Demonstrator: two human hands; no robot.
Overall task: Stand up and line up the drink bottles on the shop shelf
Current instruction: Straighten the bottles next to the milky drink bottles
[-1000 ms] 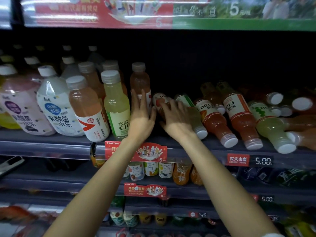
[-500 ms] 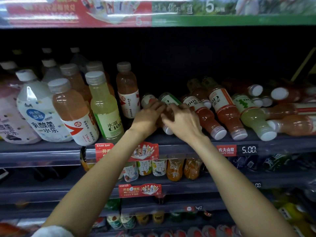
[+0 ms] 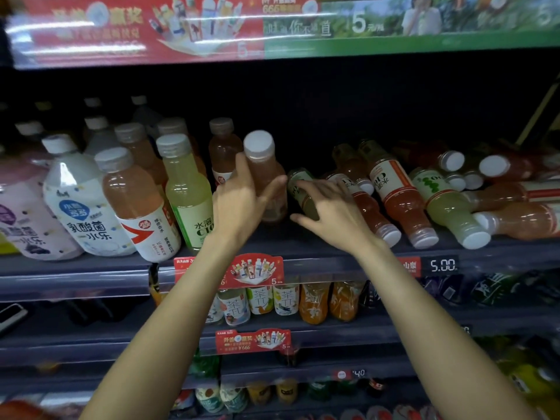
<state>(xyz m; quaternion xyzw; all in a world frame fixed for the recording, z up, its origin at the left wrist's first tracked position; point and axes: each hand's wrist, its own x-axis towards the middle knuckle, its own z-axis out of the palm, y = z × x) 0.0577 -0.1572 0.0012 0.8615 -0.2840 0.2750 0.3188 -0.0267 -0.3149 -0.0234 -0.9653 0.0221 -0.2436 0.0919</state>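
Peach bottle [image 3: 266, 180] now stood upright, held in left hand [image 3: 239, 204]; right hand [image 3: 330, 213], fingers spread, is best closed round fallen green bottle [image 3: 303, 192] mid-body.

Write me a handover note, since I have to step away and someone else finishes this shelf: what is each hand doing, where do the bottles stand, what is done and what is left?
Left hand: grips an upright pinkish bottle, white cap up, beside the standing yellow-green bottle.
Right hand: open, fingers resting on a fallen green-label bottle.
Done: the left part of the shelf has bottles standing in rows.
Left: the fallen bottles on the right lie on their sides, caps mostly toward the front. Probably set down the held one, then stand the green-label one next and work rightward.
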